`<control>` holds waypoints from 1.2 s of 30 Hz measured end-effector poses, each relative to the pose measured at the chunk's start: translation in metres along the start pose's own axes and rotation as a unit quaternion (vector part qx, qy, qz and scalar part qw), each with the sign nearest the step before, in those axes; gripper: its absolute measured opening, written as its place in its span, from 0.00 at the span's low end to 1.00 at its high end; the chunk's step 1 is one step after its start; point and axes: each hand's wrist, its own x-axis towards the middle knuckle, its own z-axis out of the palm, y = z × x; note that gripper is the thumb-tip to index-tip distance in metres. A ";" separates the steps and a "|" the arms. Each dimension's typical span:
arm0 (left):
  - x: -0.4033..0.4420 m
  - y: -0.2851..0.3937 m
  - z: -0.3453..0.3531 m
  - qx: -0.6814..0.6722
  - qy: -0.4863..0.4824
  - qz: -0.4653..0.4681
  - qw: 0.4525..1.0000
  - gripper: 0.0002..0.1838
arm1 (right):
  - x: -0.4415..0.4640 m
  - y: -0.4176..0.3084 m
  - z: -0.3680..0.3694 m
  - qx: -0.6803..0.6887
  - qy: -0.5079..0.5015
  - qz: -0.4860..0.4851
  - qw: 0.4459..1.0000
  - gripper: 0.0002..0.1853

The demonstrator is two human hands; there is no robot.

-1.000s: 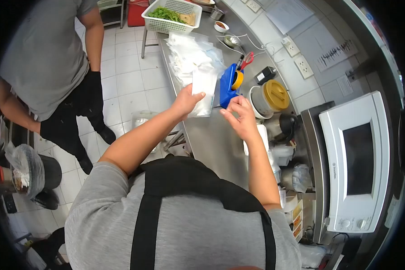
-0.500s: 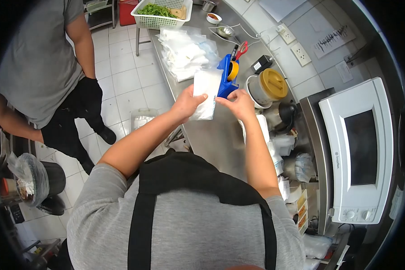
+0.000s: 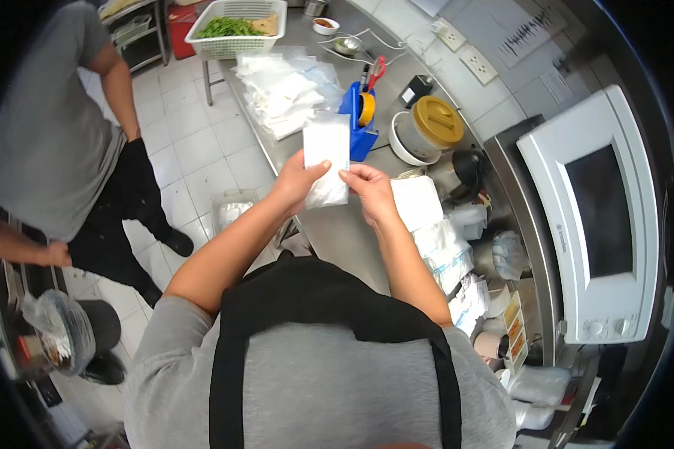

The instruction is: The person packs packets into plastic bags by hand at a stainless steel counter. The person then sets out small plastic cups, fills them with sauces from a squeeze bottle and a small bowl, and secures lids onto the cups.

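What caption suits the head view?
Left hand holds rectangular white plastic packet, right hand at its edge, near blue plastic tape dispenser.

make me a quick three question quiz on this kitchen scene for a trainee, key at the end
1. True or false: the left hand holds the white packet.
2. What lies in the white basket? a) eggs b) leafy greens c) lemons
3. Fill in: red-handled ____ stick up near the far end of the blue tape dispenser.

Key: 1. true; 2. b; 3. scissors
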 end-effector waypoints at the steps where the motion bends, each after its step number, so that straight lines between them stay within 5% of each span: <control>1: -0.002 0.002 -0.003 0.006 -0.011 -0.009 1.000 0.19 | -0.001 0.000 -0.001 0.087 -0.029 0.036 0.995 0.09; 3: -0.006 0.004 -0.010 0.025 -0.052 -0.044 0.997 0.19 | -0.009 0.003 0.001 0.093 -0.045 -0.006 0.995 0.07; 6: -0.005 0.004 -0.018 0.007 -0.048 0.000 0.999 0.15 | -0.030 0.018 0.000 -0.190 0.015 -0.190 0.963 0.08; 9: -0.004 -0.011 -0.023 -0.015 -0.052 -0.061 0.997 0.15 | -0.062 0.033 -0.001 -0.219 0.028 -0.165 0.961 0.07; 12: -0.014 -0.034 -0.014 -0.014 -0.095 -0.140 0.985 0.20 | -0.078 0.081 0.002 0.041 0.012 -0.114 0.993 0.16; 15: -0.010 -0.057 -0.010 0.019 -0.076 -0.177 0.981 0.26 | -0.102 0.078 -0.025 0.159 0.091 -0.064 0.981 0.23; 19: -0.004 -0.061 -0.022 0.140 -0.053 -0.169 0.974 0.25 | -0.129 0.086 -0.108 0.070 0.339 -0.075 0.935 0.23; 23: -0.011 -0.064 -0.042 0.146 -0.030 -0.170 0.974 0.23 | -0.160 0.082 -0.207 0.047 0.466 -0.160 0.869 0.17; 25: -0.014 -0.063 -0.053 0.130 -0.015 -0.172 0.976 0.22 | -0.164 0.084 -0.240 0.088 0.502 -0.184 0.840 0.18; 29: -0.015 -0.056 -0.069 0.116 0.011 -0.169 0.979 0.20 | -0.157 0.136 -0.272 0.072 0.518 -0.066 0.850 0.21; 36: -0.019 -0.041 -0.095 0.127 0.057 -0.132 0.981 0.18 | -0.120 0.109 -0.233 0.081 0.500 -0.129 0.852 0.23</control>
